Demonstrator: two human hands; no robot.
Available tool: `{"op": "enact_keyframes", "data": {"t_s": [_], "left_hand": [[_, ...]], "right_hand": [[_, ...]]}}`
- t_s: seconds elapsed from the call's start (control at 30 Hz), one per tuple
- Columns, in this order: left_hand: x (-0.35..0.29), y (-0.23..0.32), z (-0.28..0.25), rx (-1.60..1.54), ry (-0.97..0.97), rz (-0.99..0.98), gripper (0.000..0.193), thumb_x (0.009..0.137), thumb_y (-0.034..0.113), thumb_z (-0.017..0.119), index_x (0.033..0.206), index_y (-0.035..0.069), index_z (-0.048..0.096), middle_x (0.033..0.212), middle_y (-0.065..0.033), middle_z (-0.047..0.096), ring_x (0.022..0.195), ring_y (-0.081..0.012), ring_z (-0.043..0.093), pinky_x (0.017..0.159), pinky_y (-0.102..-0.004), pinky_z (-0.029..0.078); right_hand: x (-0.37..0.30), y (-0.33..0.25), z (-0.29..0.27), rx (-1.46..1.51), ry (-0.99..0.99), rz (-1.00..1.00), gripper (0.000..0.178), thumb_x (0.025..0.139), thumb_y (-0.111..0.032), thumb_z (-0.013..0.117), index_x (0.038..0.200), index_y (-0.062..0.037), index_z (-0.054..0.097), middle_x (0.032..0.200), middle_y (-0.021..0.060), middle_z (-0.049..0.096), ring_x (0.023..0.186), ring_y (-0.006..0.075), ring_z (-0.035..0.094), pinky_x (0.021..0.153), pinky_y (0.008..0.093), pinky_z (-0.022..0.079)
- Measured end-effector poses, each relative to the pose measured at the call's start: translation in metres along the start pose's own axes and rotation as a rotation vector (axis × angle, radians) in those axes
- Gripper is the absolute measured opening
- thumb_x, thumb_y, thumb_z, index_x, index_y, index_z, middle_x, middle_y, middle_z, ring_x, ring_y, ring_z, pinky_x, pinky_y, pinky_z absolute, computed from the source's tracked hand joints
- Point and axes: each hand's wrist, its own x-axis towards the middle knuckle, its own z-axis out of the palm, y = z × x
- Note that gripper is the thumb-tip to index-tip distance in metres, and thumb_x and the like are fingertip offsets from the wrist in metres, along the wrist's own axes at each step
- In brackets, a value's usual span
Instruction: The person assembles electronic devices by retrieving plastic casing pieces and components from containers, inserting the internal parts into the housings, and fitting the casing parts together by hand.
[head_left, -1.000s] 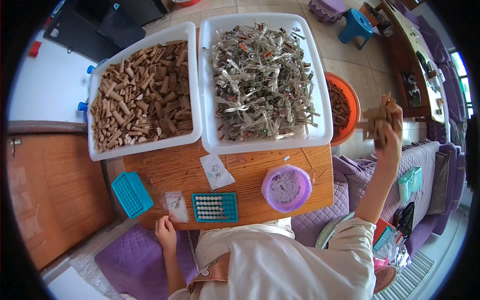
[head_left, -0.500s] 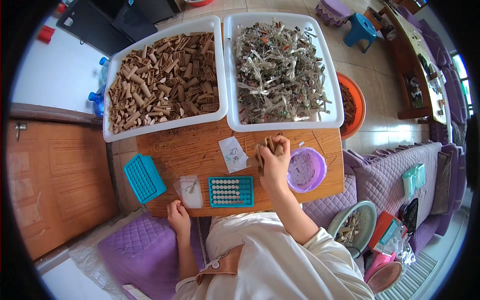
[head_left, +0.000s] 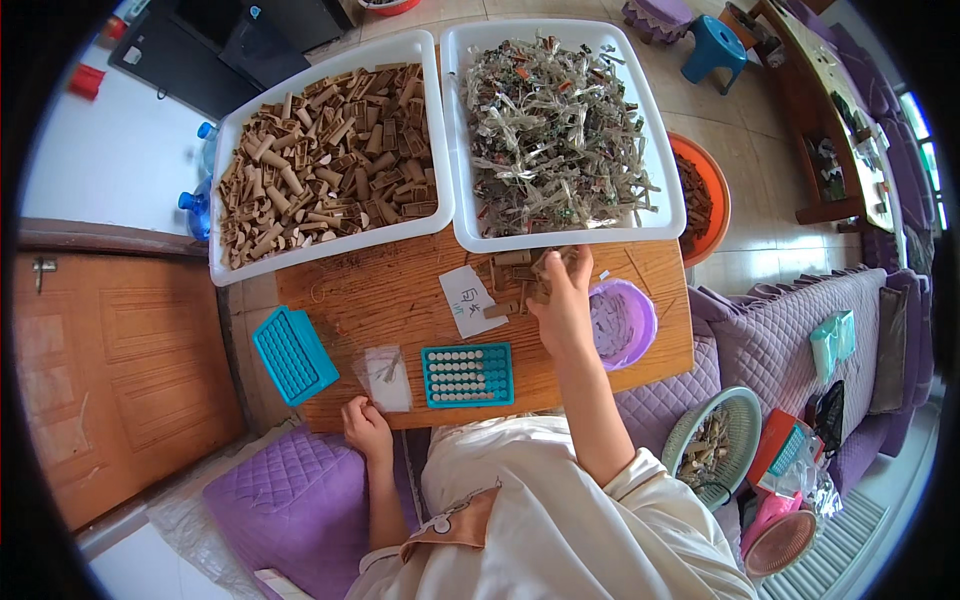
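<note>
My right hand (head_left: 562, 305) is over the table just below the right tub, its fingers bent round some small brown trough-shaped pieces. More of these brown pieces (head_left: 512, 258) lie loose beside its fingertips, one of them on the corner of a white paper slip (head_left: 464, 300) with handwriting. My left hand (head_left: 368, 430) rests at the table's front edge with its fingers curled and nothing seen in them. It is next to some small clear bags (head_left: 388, 380). Between the hands sits a teal tray (head_left: 468, 375) with rows of white round pieces in part of its holes.
A white tub (head_left: 330, 245) of brown pieces and another (head_left: 570, 238) of clear plastic strips stand at the back. A purple bowl (head_left: 640, 345) is at the right, an empty-looking teal tray (head_left: 295, 355) at the left edge. Beyond are an orange basin (head_left: 722, 200) and a green basket (head_left: 745, 410).
My right hand has moved slightly forward and lowered its handful; several brown pieces now lie on the table and on the slip. The left hand stays at the table's edge.
</note>
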Motion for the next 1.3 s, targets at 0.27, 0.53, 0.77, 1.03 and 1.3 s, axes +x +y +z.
{"op": "enact_keyframes", "data": {"t_s": [0.27, 0.53, 0.77, 1.03, 1.3], "left_hand": [[0.000, 0.004, 0.002, 0.019, 0.019, 0.009, 0.011, 0.072, 0.006, 0.043, 0.077, 0.003, 0.052, 0.075, -0.0126, 0.052, 0.068, -0.0312, 0.053, 0.058, -0.0386, 0.042], [-0.002, 0.007, 0.006, 0.041, 0.075, 0.059, 0.010, 0.072, 0.004, 0.041, 0.077, 0.003, 0.051, 0.074, -0.0136, 0.050, 0.066, -0.0325, 0.051, 0.056, -0.0399, 0.040], [-0.004, 0.012, 0.016, 0.070, 0.106, -0.028, 0.010, 0.071, 0.003, 0.041, 0.076, 0.002, 0.050, 0.073, -0.0132, 0.050, 0.067, -0.0312, 0.051, 0.058, -0.0390, 0.040], [-0.006, 0.016, 0.021, 0.097, 0.154, -0.069, 0.010, 0.073, 0.001, 0.043, 0.078, -0.001, 0.051, 0.075, -0.0143, 0.049, 0.070, -0.0290, 0.049, 0.063, -0.0357, 0.040], [-0.013, -0.001, 0.025, 0.065, 0.208, -0.146, 0.030, 0.086, 0.016, 0.043, 0.109, -0.003, 0.043, 0.102, -0.0147, 0.049, 0.083, -0.0230, 0.048, 0.072, -0.0318, 0.039]], "right_hand": [[-0.020, -0.030, -0.018, 0.151, -0.108, 0.070, 0.040, 0.087, -0.020, 0.037, 0.125, -0.0134, 0.029, 0.126, 0.0042, 0.027, 0.116, 0.0200, 0.028, 0.088, 0.0534, 0.029], [-0.014, -0.102, -0.104, 0.082, -0.194, -0.509, 0.017, 0.079, -0.006, 0.046, 0.096, -0.0030, 0.048, 0.093, 0.0063, 0.053, 0.079, 0.0121, 0.052, 0.069, 0.0244, 0.042], [0.209, -0.117, -0.234, 0.085, 0.264, -0.268, 0.017, 0.077, -0.006, 0.048, 0.092, -0.0060, 0.055, 0.085, 0.0020, 0.054, 0.071, 0.0091, 0.050, 0.061, 0.0202, 0.041], [0.351, -0.081, -0.276, -1.363, 0.538, -0.341, 0.037, 0.067, -0.007, 0.048, 0.104, -0.0048, 0.050, 0.097, 0.0201, 0.052, 0.094, 0.0362, 0.048, 0.084, 0.0381, 0.037], [0.410, -0.098, -0.315, -1.455, 0.523, -0.301, 0.047, 0.069, -0.011, 0.050, 0.114, -0.0064, 0.041, 0.114, 0.0222, 0.041, 0.103, 0.0381, 0.042, 0.090, 0.0409, 0.033]]}}
